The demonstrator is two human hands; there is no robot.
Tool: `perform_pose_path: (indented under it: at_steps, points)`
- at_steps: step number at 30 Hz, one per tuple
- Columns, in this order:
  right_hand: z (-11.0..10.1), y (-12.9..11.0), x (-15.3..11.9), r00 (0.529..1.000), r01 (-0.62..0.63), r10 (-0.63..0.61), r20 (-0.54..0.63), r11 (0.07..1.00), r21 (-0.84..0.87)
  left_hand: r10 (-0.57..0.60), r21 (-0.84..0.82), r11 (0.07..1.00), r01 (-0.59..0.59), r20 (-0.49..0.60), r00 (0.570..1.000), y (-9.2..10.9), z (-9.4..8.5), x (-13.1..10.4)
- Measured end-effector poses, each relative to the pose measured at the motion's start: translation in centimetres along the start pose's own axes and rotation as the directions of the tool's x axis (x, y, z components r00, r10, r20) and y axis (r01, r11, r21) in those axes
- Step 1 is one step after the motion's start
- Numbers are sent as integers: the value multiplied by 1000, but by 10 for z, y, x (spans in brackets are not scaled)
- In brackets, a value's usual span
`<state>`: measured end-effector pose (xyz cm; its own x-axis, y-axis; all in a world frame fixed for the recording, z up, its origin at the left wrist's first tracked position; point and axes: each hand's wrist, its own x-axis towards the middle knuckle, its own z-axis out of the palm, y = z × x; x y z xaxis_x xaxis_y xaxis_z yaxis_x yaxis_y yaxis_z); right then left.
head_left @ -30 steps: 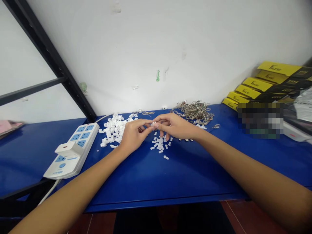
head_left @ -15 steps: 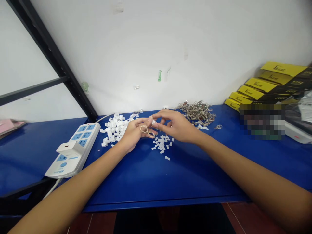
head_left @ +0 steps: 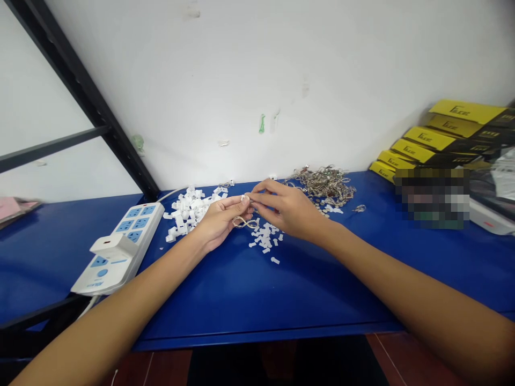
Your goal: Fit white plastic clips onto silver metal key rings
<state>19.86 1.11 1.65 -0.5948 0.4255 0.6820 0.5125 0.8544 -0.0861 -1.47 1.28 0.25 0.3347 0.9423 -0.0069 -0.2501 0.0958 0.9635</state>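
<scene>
My left hand point(head_left: 220, 219) pinches a small white piece point(head_left: 245, 198) between thumb and fingers, and a thin twisted cord loop point(head_left: 245, 222) hangs below its fingertips. My right hand point(head_left: 287, 208) meets it from the right, its fingertips closed at the white piece; what they hold is too small to make out. Behind my left hand lies a heap of white plastic pieces point(head_left: 187, 209). Small flat white tabs point(head_left: 265, 237) are scattered under the hands. A tangled pile of cords point(head_left: 325, 185) lies behind my right hand.
A white power strip point(head_left: 132, 230) with a plugged-in adapter point(head_left: 115, 245) is at the left on the blue table point(head_left: 273, 305). Yellow and black boxes point(head_left: 430, 138) are stacked at the right, beside a blurred patch. A black metal frame point(head_left: 84, 91) rises at the left.
The fingertips have shifted slightly left and closed in around the white piece. My right fingers are more drawn together, and the cord loop now hangs as a flatter figure eight.
</scene>
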Motion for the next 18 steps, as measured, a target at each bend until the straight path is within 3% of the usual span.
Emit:
perform_pose_path:
  at_steps: [8, 18]
  points:
    - [-1, -1, 1, 999, 36, -30, 26, 960, -278, 14, 88, 996, -26, 131, 991, 2, 4, -4]
    - [3, -10, 4, 999, 35, -35, 6, 939, -343, 16, 113, 993, -34, 154, 988, 6, 6, -7]
